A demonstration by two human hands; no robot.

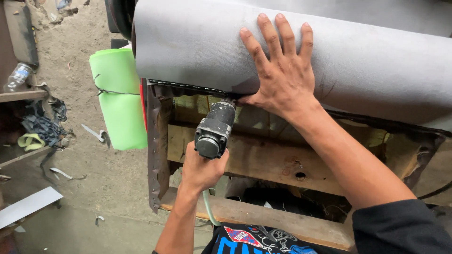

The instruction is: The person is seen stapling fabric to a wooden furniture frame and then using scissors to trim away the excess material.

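A dusty floor is carrying the wooden frame — fabric scraps, a plastic bottle lying around it.

The stapler nose is hidden under the grey fabric edge. The fabric runs off the right and top edges. The green foam roll is partly covered by the wooden frame. The air hose vanishes behind the shirt.

across the top of the frame the fabric is plain pale grey. at the centre the staple gun is black, speckled with grey wear, with a pale green hose. at upper left the foam roll is bright light green. the wooden frame is raw brown. at the bottom the shirt is black with blue and red print.
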